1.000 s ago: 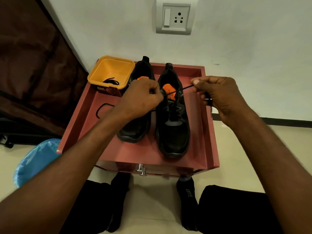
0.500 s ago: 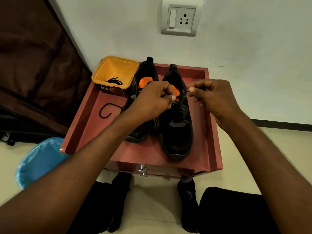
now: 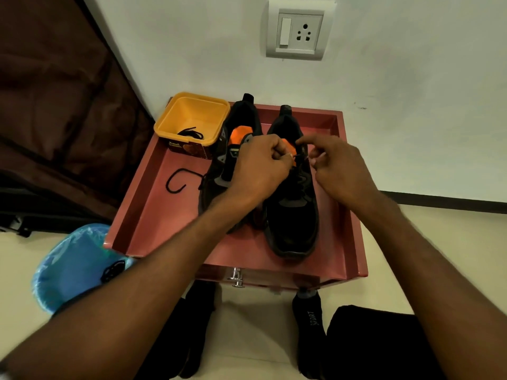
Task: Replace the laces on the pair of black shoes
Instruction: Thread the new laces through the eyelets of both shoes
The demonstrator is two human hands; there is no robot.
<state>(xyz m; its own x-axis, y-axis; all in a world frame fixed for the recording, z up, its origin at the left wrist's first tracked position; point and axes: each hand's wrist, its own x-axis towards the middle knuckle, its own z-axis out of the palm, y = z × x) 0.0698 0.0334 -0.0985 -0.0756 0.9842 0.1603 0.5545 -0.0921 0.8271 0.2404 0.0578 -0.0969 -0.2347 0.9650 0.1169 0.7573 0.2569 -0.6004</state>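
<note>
Red tray-top table [image 3: 153, 215] bearing two black shoes [image 3: 290, 215], yellow tub [image 3: 192, 116], loose black lace [image 3: 178, 182].

The left hand [image 3: 258, 167] covers the middle of the left shoe [image 3: 233, 149], hiding its lace holes. Both hands are slightly blurred where they meet over the right shoe [image 3: 292, 215], so the lace between the fingers is too thin and smeared to follow. The right hand [image 3: 333, 165] hides that shoe's upper right side; whether its fingers pinch anything cannot be told. The left forearm blocks the left shoe's toe and part of the blue bag [image 3: 74, 267]. The label on the yellow tub [image 3: 192, 119] is too small to read. Both forearms are cut off by the bottom edge.
</note>
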